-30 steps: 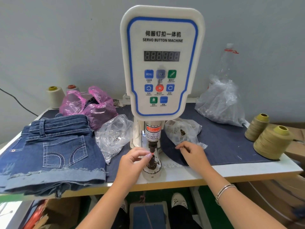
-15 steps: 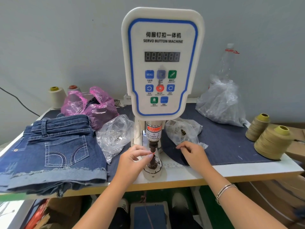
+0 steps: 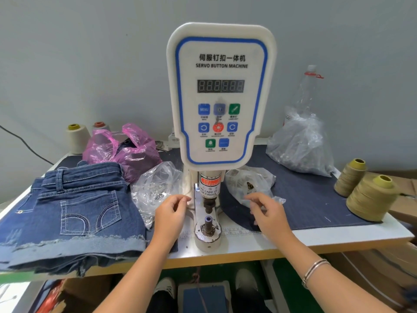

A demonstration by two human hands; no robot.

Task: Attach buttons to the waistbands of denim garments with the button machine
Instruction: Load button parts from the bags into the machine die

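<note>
The white servo button machine (image 3: 220, 93) stands mid-table, its punch head above a round lower die (image 3: 208, 224) with a small pale cap on its post. My left hand (image 3: 170, 213) hovers just left of the die, fingers loosely curled, holding nothing that I can see. My right hand (image 3: 267, 213) hovers to the right of the die, fingers loosely curled, beside a clear bag of buttons (image 3: 249, 185). A stack of denim shorts (image 3: 70, 206) lies at the left of the table. Another clear bag of metal parts (image 3: 155, 188) sits between the shorts and the machine.
A pink plastic bag (image 3: 121, 150) and two thread cones (image 3: 76, 137) sit at the back left. A large clear bag (image 3: 300, 143) and an upright plastic bottle (image 3: 306, 89) are at the back right. Two olive thread cones (image 3: 370, 197) stand at the right edge. A foot pedal (image 3: 204, 297) lies below.
My left hand has drawn back to the left from the die, leaving the post bare with its pale cap. My right hand has lifted slightly. The camera view has tilted down.
</note>
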